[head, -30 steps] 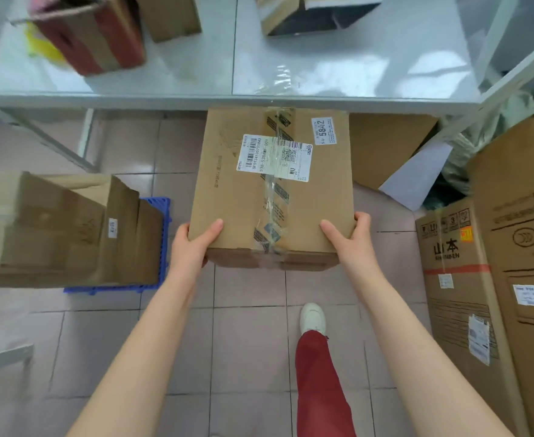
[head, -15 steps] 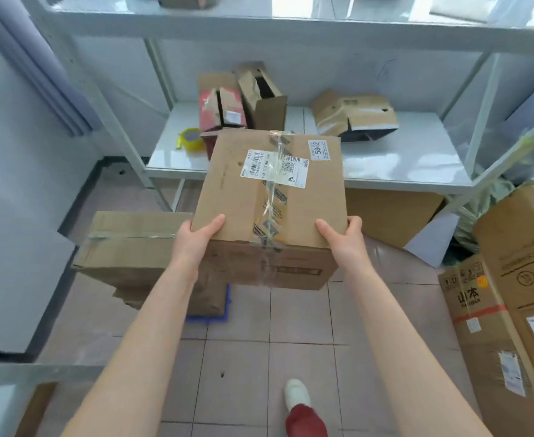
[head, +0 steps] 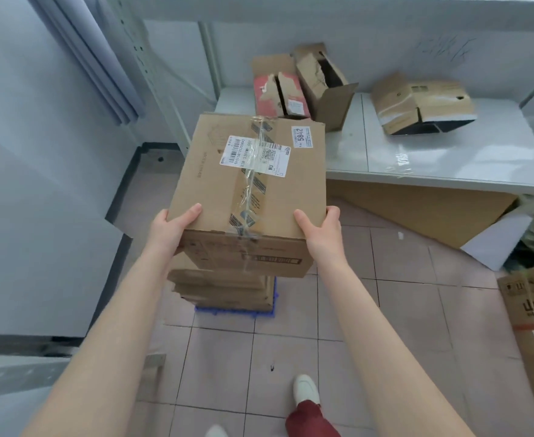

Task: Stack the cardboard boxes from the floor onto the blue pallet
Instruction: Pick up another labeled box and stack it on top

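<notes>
I hold a taped cardboard box (head: 253, 187) with a white shipping label in both hands. My left hand (head: 171, 230) grips its near left corner and my right hand (head: 320, 230) grips its near right corner. The box hangs directly over a stack of cardboard boxes (head: 224, 287) that rests on the blue pallet (head: 234, 311). Only the pallet's near edge shows below the stack. Whether the held box touches the stack I cannot tell.
A low white shelf (head: 448, 159) at the back right carries torn open boxes (head: 423, 104). Flat cardboard (head: 423, 206) leans under it. A large printed carton (head: 533, 313) stands at the right edge. A grey wall (head: 38, 184) closes the left side.
I have turned left and carried the box from over the open floor to above the stack on the pallet. Both hands keep the same grip.
</notes>
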